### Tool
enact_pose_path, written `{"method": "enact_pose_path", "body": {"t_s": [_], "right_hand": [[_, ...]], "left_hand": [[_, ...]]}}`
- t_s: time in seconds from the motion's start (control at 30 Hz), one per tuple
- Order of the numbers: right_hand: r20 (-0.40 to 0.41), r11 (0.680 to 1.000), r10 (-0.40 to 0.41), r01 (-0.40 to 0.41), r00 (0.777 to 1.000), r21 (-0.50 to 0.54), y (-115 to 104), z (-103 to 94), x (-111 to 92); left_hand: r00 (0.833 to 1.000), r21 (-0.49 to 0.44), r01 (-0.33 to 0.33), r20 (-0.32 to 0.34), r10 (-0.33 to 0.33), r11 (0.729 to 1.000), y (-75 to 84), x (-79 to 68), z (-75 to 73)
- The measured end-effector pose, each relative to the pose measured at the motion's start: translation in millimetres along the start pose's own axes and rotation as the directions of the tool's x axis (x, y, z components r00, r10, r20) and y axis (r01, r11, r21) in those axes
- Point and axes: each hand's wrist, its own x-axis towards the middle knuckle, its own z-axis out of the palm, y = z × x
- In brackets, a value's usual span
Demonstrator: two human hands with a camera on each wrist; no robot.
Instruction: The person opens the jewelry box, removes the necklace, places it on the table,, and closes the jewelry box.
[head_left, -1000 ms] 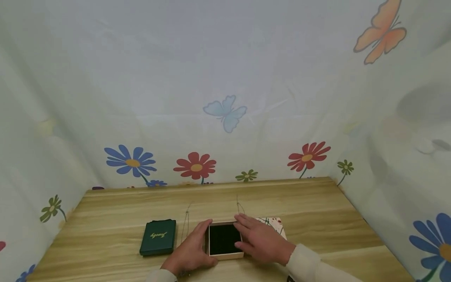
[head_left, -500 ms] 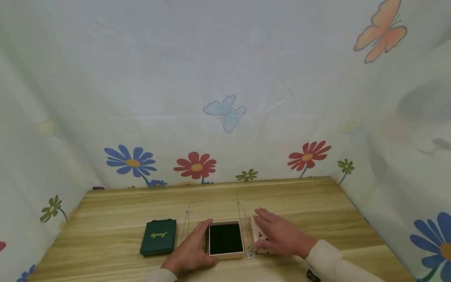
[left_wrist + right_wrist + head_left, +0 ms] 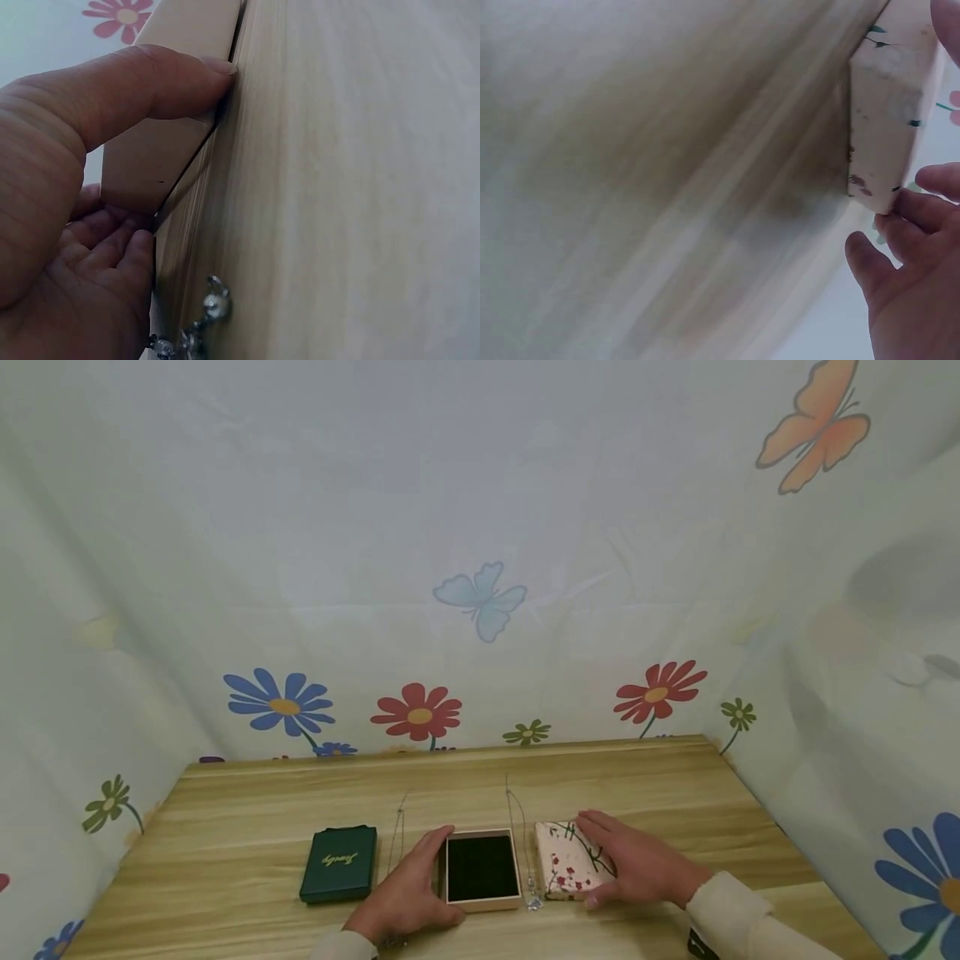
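Observation:
My left hand (image 3: 408,893) grips the left side of an open jewelry box (image 3: 486,906), thumb at the front and fingers at the back. That box has pale pink walls and a black lining inside. To its right lies a cream floral box lid (image 3: 562,868) with red flowers and green stems. My right hand (image 3: 645,864) holds this lid at its right side, thumb at the front corner, fingers at the back. A silver necklace (image 3: 534,903) with a clear pendant lies between box and lid. Beside my left hand is another necklace (image 3: 216,305), partly hidden in the head view.
A closed dark green jewelry box (image 3: 339,864) with gold lettering stands on the left of the wood-grain table (image 3: 637,785). White cloth (image 3: 337,527) printed with flowers and butterflies encloses the table at the back and both sides.
My right hand has left the open box's right side, moved right across the floral lid and come to its right edge, uncovering the necklace and lid. The left hand has stayed put.

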Motion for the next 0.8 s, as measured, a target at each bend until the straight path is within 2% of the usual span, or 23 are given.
{"method": "enact_pose_path", "body": {"t_s": [0.3,0.53,0.8], "right_hand": [[-0.013,0.999,0.015,-0.015,1.0,0.033,14.8,7.7,-2.5],[-0.022,0.993,0.071,-0.069,0.997,0.101,20.4,11.4,-1.3],[-0.066,0.994,0.041,-0.034,0.997,0.106,20.2,7.6,-1.0]], "left_hand": [[1.0,-0.026,0.015,-0.011,-0.015,1.0,-2.2,0.0,0.9],[1.0,-0.055,0.014,-0.012,-0.014,0.998,-2.6,0.1,0.4],[1.0,-0.067,0.023,-0.014,-0.024,0.997,-0.9,-1.2,0.6]]}}
